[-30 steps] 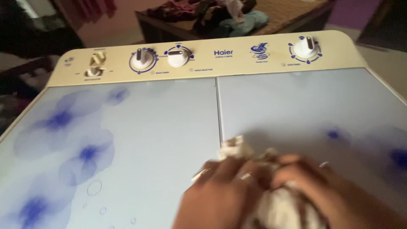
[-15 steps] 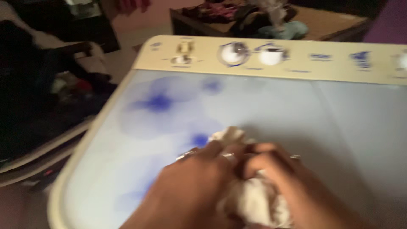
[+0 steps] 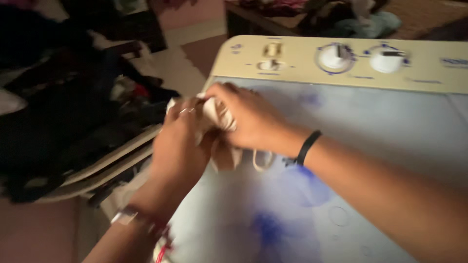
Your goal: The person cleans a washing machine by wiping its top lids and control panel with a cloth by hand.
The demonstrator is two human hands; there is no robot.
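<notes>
I see both hands bunched around a small crumpled cream-white cloth bundle (image 3: 218,117) left of centre in the frame, over the left edge of the pale blue flower-printed lid of the washing machine (image 3: 370,141). My left hand (image 3: 175,146) has its fingers curled shut on the near side of the bundle, a ring showing on one finger. My right hand (image 3: 248,119) comes in from the right with its fingers wrapped closed over the top of it; a black band (image 3: 307,147) sits on that wrist. A loop of the cloth hangs just below the hands, against the lid. In the upper right of the frame runs the cream control panel (image 3: 302,61) with two white round knobs (image 3: 335,57). A dark heap of clothes (image 3: 73,112) fills the left of the frame, blurred.
</notes>
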